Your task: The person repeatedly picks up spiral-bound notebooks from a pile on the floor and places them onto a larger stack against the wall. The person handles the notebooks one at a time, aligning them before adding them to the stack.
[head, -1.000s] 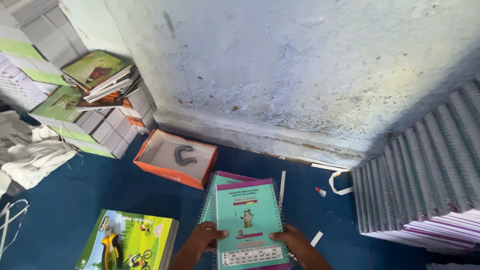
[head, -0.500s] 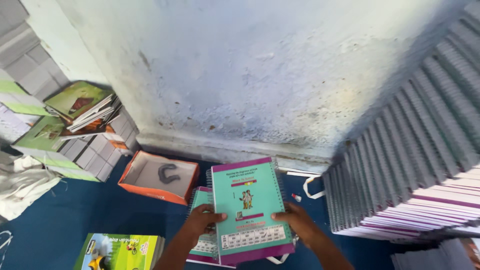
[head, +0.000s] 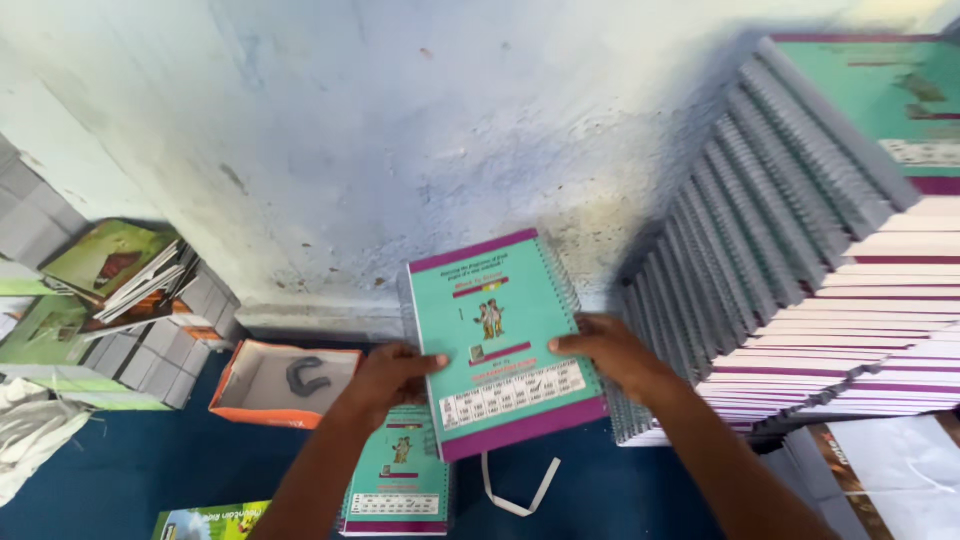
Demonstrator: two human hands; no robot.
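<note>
Teal spiral notebook (head: 500,340), purple bands at top and bottom, closed, cover up, tilted, raised off floor.

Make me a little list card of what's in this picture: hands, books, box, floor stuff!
left hand: grips left edge of teal notebook
right hand: grips its right edge
notebook: spiral-bound, purple trim, lifted off the floor
under it: another teal notebook on blue floor
right side: tall notebook stack, slanted
box: orange, open, dark curved piece inside
strap: white, on floor
back: pale wall
</note>
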